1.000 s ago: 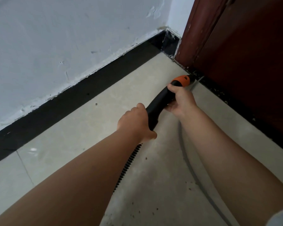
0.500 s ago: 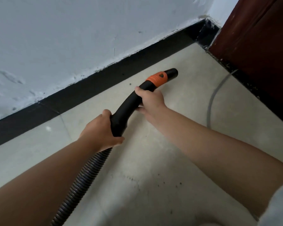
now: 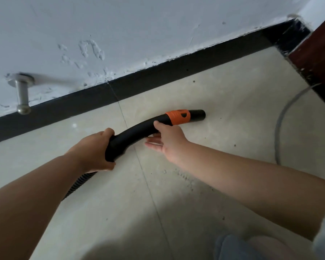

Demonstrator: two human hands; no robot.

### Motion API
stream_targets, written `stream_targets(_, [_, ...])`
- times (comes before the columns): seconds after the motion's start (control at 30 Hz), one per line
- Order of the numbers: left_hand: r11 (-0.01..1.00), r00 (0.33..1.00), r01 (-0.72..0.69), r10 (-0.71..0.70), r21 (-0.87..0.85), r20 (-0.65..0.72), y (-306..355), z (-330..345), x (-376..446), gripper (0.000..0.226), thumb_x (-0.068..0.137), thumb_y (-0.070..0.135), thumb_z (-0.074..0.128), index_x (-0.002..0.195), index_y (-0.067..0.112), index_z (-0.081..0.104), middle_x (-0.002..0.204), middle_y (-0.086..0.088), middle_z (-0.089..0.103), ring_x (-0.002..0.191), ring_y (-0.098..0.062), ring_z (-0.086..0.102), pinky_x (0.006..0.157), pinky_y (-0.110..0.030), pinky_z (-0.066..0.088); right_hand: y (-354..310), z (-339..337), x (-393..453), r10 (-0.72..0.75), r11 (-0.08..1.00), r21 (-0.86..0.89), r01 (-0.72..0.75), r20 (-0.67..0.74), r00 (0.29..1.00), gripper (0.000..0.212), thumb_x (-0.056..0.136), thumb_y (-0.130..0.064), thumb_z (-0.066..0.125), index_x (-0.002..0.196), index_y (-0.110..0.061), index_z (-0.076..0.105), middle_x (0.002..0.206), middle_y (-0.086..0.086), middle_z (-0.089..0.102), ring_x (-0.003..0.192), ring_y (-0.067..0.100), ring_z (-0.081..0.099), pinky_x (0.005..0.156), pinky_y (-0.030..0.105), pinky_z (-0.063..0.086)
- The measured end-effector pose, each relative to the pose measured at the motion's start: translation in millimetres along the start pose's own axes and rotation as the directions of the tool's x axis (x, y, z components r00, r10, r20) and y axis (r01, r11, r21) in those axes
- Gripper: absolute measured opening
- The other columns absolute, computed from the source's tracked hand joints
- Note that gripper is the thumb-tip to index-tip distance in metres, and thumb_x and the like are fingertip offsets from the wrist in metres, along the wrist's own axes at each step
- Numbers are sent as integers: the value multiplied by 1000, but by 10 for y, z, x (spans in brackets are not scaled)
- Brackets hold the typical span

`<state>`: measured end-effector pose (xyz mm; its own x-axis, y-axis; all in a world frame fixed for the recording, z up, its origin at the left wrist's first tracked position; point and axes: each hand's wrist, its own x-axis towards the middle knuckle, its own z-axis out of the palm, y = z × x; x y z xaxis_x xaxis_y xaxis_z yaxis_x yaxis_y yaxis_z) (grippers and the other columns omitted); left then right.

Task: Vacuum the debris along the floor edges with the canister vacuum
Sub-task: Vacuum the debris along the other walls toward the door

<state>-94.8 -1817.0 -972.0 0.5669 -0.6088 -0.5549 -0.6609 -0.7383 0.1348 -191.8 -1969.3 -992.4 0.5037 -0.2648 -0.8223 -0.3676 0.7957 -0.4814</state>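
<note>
The vacuum's black curved handle tube (image 3: pixel 137 130) has an orange collar (image 3: pixel 177 117) and a short black nozzle end (image 3: pixel 198 115) that hovers low over the beige tile floor, pointing right. My left hand (image 3: pixel 94 149) is wrapped around the tube's rear end, where the ribbed hose (image 3: pixel 77 186) begins. My right hand (image 3: pixel 169 139) holds the tube loosely just behind the collar, thumb on top and fingers stretched out underneath. Dark specks and gritty debris (image 3: pixel 184 177) lie on the tile under my right forearm. The canister is out of sight.
A black baseboard (image 3: pixel 158 76) runs along the white wall, with a metal door stopper (image 3: pixel 23 94) sticking out at the left. A grey power cord (image 3: pixel 278 132) curves across the floor at the right toward the dark red door frame (image 3: pixel 319 53). My knee (image 3: pixel 251 246) shows at the bottom.
The nozzle has come away from the door corner and moved left along the baseboard. The view swung left, bringing the door stopper in. My right hand's fingers have straightened from a firm grip.
</note>
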Motion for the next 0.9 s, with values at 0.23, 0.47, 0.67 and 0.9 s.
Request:
stream_targets(0.23, [992,992,-117,119,52,-35,430,-6,63,51,70,28,74,97,22,31,84,5,45,78,-16,48,66,-27,41,-183,-203,-111,-27,986,160,51,-149,989,25,94,-18,55,112,-4,45,115,22,56,91,34,61,63,42,55])
stream_targets(0.47, [976,971,-210,216,60,-100,859,56,120,50,73,30,71,95,22,27,82,6,41,77,-14,45,63,-25,37,-352,-526,-228,-65,955,267,127,-229,971,30,95,-15,51,122,-4,42,123,21,51,117,40,52,83,51,49])
stream_targets(0.67, [989,979,-131,118,-66,-167,705,85,134,46,71,33,70,96,20,33,84,4,48,73,-15,48,61,-25,38,-442,-295,-185,-164,978,86,188,-237,958,41,94,-20,55,128,-2,41,115,13,53,114,34,54,73,40,51])
stream_targets(0.9, [990,991,-129,131,49,-28,266,-38,13,48,71,31,72,102,23,37,89,6,50,80,-14,49,69,-24,41,-121,-44,-140,0,982,181,43,-234,972,37,92,-19,58,123,-3,44,109,15,54,109,35,57,76,42,56])
